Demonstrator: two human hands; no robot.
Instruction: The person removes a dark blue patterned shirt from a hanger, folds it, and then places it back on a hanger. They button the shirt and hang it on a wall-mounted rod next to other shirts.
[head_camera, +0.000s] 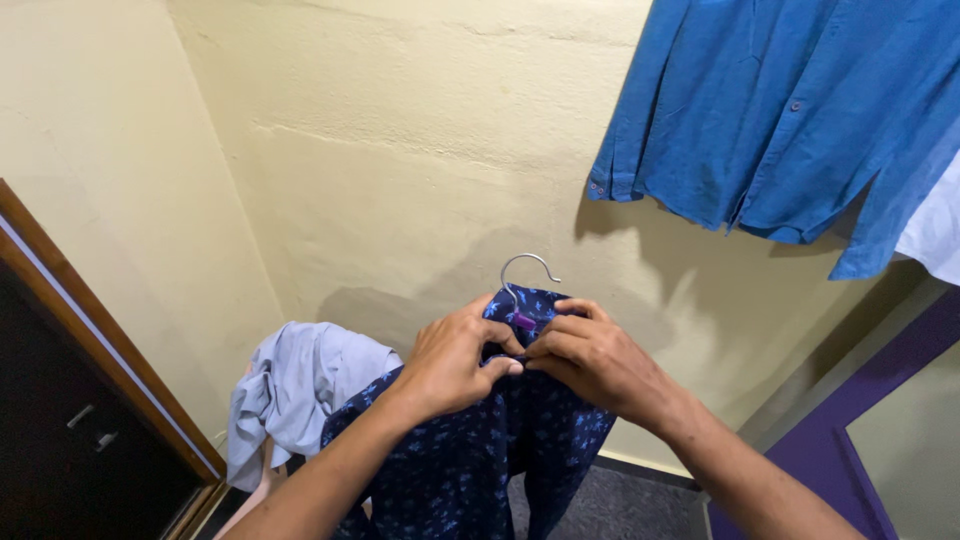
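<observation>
A dark navy shirt (470, 460) with a small blue print hangs on a hanger whose metal hook (527, 268) rises above the collar. My left hand (450, 362) grips the shirt's front just under the collar, fingers pinched on the cloth. Facing it, my right hand (590, 358) pinches the other side of the collar opening, and the fingertips of both hands meet at the middle. The hanger's body is hidden inside the shirt.
A bright blue shirt (770, 110) hangs high on the cream wall at the upper right, next to a bit of white cloth (935, 230). A light grey garment (295, 390) is heaped at the lower left. A dark wooden door frame (90, 330) stands left, purple trim (850, 440) right.
</observation>
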